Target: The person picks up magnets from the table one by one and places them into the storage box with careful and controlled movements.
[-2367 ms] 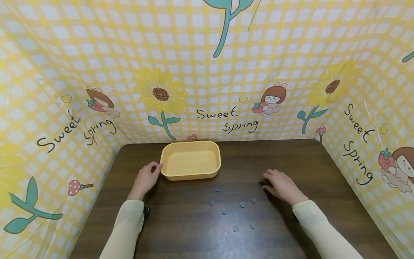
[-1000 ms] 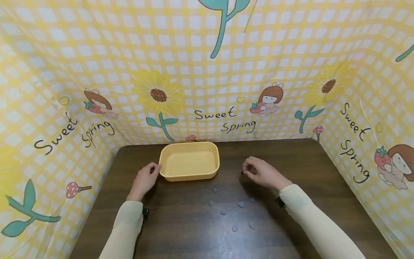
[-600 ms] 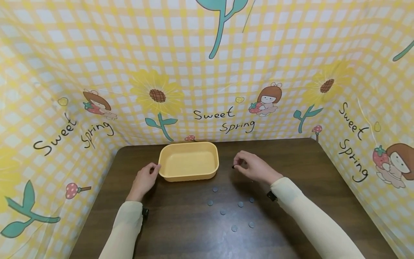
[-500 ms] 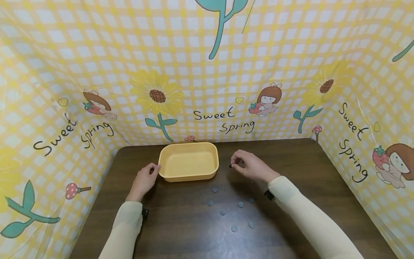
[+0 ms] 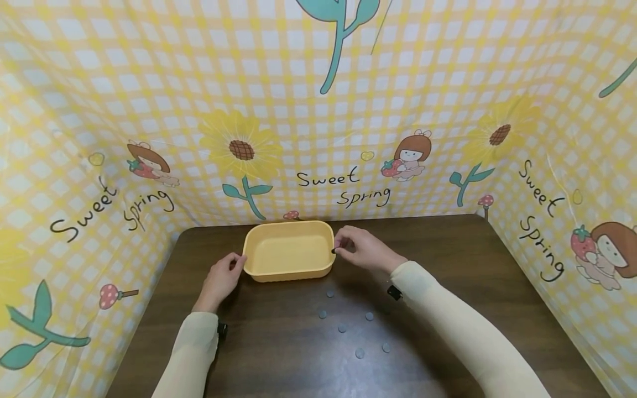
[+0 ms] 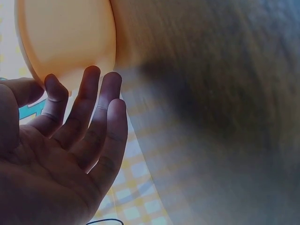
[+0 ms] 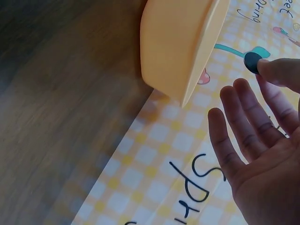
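A shallow yellow plastic bin with rounded corners stands near the back of the table. At its left end my left hand pinches the rim between thumb and index finger; the other fingers are spread below the rim. My right hand is at the bin's right end. Between its thumb and index finger it pinches a small dark round disc, its other fingers extended. In the head view the disc is level with the bin's right rim. Several similar grey discs lie flat on the table in front of the bin.
The dark brown wooden table has a yellow checked cloth hanging behind it and along both sides. Each wrist carries a small black device, such as the one on the right wrist.
My right hand has picked up the disc at the table's right and carried it left to the bin's right rim. My left hand has stayed at the bin, and the view has shifted slightly.
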Available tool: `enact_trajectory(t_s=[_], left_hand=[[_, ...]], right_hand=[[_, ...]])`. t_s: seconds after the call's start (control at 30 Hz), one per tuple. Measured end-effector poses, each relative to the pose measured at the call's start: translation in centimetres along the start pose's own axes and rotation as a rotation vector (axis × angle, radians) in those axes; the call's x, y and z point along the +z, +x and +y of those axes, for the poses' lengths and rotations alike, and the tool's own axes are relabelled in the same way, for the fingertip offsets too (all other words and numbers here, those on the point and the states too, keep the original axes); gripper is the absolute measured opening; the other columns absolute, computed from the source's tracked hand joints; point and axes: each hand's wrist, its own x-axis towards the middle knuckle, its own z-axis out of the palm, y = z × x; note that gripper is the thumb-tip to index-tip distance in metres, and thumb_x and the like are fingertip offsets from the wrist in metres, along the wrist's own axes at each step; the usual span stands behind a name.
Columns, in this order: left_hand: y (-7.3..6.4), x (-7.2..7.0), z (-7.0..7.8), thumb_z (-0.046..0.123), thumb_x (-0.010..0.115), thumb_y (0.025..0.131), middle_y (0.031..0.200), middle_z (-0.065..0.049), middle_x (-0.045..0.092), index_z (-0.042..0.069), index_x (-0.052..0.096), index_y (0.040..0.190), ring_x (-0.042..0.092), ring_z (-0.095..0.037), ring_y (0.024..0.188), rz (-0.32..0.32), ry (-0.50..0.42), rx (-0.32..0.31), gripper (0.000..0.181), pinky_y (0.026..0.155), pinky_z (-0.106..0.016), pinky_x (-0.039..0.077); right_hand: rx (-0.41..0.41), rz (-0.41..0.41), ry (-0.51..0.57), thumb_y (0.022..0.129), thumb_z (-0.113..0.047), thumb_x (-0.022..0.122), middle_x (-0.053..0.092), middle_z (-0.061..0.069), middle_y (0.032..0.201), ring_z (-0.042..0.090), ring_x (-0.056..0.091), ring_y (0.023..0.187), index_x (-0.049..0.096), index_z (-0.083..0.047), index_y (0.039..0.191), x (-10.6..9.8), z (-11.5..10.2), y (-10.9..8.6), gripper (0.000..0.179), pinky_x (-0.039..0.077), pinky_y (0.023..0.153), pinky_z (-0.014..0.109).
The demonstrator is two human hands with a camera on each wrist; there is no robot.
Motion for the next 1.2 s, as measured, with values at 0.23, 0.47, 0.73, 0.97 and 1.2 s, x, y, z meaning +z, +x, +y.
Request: enact_trajectory(t_s=[0.23, 0.47, 0.73, 0.97, 1.2], left_hand=[[0.0, 0.0, -0.1, 0.058, 0.044, 0.113, 0.092, -0.008, 0.062, 0.013, 0.067, 0.118, 0.055, -0.027, 0.079, 0.004, 0.002, 0.007, 0.051, 0.071, -0.04, 0.041], [0.1, -0.1, 0.2, 0.057, 0.044, 0.113, 0.094, -0.009, 0.062, 0.012, 0.067, 0.117, 0.056, -0.027, 0.082, 0.005, -0.002, 0.009, 0.051, 0.073, -0.041, 0.041], [-0.1, 0.1, -0.1, 0.056, 0.045, 0.113, 0.091, -0.008, 0.061, 0.012, 0.067, 0.117, 0.055, -0.027, 0.08, -0.005, -0.002, 0.01, 0.049, 0.072, -0.041, 0.041], [-0.1, 0.2, -0.1, 0.057, 0.045, 0.113, 0.089, -0.007, 0.06, 0.012, 0.067, 0.116, 0.054, -0.026, 0.078, 0.007, -0.002, 0.004, 0.05, 0.07, -0.04, 0.04], [-0.1, 0.1, -0.1, 0.055, 0.045, 0.114, 0.089, -0.008, 0.06, 0.012, 0.066, 0.116, 0.054, -0.027, 0.078, 0.003, 0.007, 0.0, 0.048, 0.07, -0.04, 0.04]], right_hand=[[-0.009, -0.036, -0.006, 0.105, -0.014, 0.073, 0.067, -0.005, 0.104, 0.01, 0.065, 0.093, 0.065, -0.016, 0.104, 0.6, -0.4, 1.7, 0.008, 0.058, 0.083, 0.042], [-0.012, -0.054, 0.019, 0.105, -0.014, 0.072, 0.068, -0.004, 0.106, 0.012, 0.063, 0.094, 0.064, -0.016, 0.104, 1.4, -0.5, 3.4, 0.008, 0.058, 0.084, 0.045], [-0.007, -0.111, 0.008, 0.106, -0.016, 0.069, 0.068, -0.007, 0.103, 0.011, 0.063, 0.097, 0.066, -0.013, 0.106, 3.1, -0.5, 5.0, 0.004, 0.055, 0.087, 0.035], [0.027, -0.161, 0.029, 0.106, -0.014, 0.069, 0.069, -0.005, 0.103, 0.012, 0.065, 0.097, 0.066, -0.012, 0.104, 4.5, -0.2, 6.3, 0.004, 0.054, 0.086, 0.032], [0.043, -0.193, 0.005, 0.104, -0.009, 0.071, 0.067, -0.001, 0.101, 0.015, 0.066, 0.097, 0.065, -0.011, 0.099, 5.5, 0.0, 7.2, 0.007, 0.055, 0.089, 0.032]])
